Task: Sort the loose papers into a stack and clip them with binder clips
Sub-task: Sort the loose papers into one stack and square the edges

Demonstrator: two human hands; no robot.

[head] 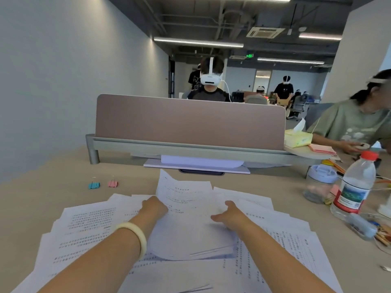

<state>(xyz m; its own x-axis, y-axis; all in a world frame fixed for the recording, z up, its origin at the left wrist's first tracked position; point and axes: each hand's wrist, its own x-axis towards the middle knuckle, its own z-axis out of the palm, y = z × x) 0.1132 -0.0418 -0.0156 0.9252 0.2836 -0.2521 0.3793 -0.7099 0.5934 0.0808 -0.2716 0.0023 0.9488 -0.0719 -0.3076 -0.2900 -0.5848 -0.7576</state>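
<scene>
Many printed white sheets (84,227) lie fanned across the tan desk in front of me. In the middle a gathered bundle of papers (190,233) is lifted at its far end, curling upward. My left hand (154,207) grips the bundle's left edge; a pale bangle circles that wrist. My right hand (229,214) holds its right edge, thumb on top. A blue binder clip (93,185) and a pink binder clip (112,183) stand on the desk to the far left, apart from both hands.
A brown divider screen (190,121) crosses the desk's far side, with a flat tray of paper (196,166) beneath it. At right stand a water bottle (355,187), a lidded jar (320,182) and a tissue pack (297,138). People sit opposite and at right.
</scene>
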